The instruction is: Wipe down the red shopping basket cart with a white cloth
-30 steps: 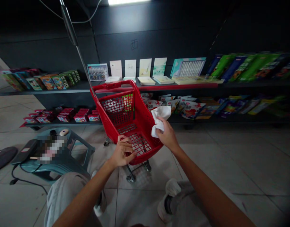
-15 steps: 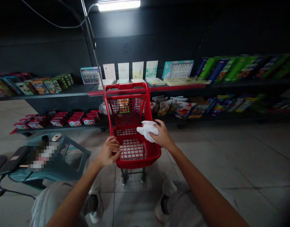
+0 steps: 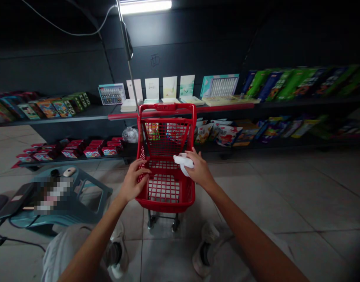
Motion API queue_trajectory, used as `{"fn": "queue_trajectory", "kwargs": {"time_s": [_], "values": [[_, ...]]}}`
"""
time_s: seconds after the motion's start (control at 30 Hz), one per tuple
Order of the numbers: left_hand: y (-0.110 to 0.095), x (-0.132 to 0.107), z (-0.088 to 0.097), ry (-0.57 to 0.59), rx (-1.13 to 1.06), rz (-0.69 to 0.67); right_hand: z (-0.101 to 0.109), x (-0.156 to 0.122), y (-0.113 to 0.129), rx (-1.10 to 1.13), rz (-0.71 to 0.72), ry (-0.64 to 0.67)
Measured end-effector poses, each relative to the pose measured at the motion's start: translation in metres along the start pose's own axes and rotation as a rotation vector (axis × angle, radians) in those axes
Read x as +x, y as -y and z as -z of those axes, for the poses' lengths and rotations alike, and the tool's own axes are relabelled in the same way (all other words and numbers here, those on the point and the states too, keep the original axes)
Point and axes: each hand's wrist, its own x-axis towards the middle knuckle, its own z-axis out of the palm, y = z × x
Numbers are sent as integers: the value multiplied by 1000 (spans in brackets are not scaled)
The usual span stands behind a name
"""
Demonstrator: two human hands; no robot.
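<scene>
A small red shopping cart (image 3: 165, 204) with a grid basket stands on the floor before me, between my feet and the shelves. My left hand (image 3: 134, 181) is at the basket's left side with its fingers spread, holding nothing; whether it touches the rim I cannot tell. On the other side my right hand (image 3: 199, 166) is closed around a crumpled white cloth (image 3: 184, 161) near the cart's right side. Through the mesh, the basket's bottom shows bare floor tiles beneath it. A thin metal pole (image 3: 129, 66) rises at the cart's left handle side.
Behind the cart, a dark shelf (image 3: 94, 111) carries boxes, upright cards and green packs (image 3: 294, 84). Snack bags (image 3: 228, 133) and red boxes (image 3: 74, 148) sit on the lower shelf. At the left is a blue-green plastic stool (image 3: 94, 188) with a mouse, cables and a blurred item.
The cart has turned to face me more squarely, its handle shifting right. My left hand's fingers have spread wider. The right hand, still gripping the white cloth, has moved slightly.
</scene>
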Motion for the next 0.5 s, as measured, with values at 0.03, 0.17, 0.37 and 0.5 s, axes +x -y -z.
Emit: {"fn": "queue_trajectory", "kwargs": {"time_s": [0.03, 0.17, 0.37, 0.5], "values": [[4, 1, -4, -71, -11, 70, 2, -1, 5, 6, 24, -2], [21, 7, -17, -178, -249, 365, 6, 1, 30, 144, 25, -28], [22, 6, -26, -110, -437, 413, -35, 50, 51, 520, -242, -284], [29, 5, -32, -160, -382, 528, -90, 104, 50, 731, -434, -249]]}}
